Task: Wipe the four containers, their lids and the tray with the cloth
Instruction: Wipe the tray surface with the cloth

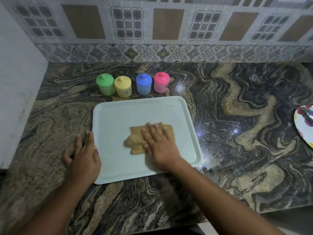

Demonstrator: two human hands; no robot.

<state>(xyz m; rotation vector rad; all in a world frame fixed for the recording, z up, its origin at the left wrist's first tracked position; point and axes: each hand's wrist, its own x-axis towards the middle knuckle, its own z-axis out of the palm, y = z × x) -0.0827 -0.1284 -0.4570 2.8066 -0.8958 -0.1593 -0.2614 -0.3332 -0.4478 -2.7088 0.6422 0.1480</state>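
Note:
A pale white tray (128, 114) lies flat on the marbled counter. A tan cloth (136, 139) is spread on the tray's near right part. My right hand (158, 144) presses flat on the cloth with straight fingers. My left hand (83, 154) rests with straight fingers against the tray's left rim. Behind the tray stand a green container (105, 84), a yellow container (123, 86), a blue container (143, 84) and a pink container (161, 82), each upright with its knobbed lid on.
The counter (237, 116) runs back to a tiled wall (169, 51). A white wall (17, 82) closes the left side. A patterned plate (304, 126) with dark objects on it sits at the right edge. The counter's front edge drops off at bottom right.

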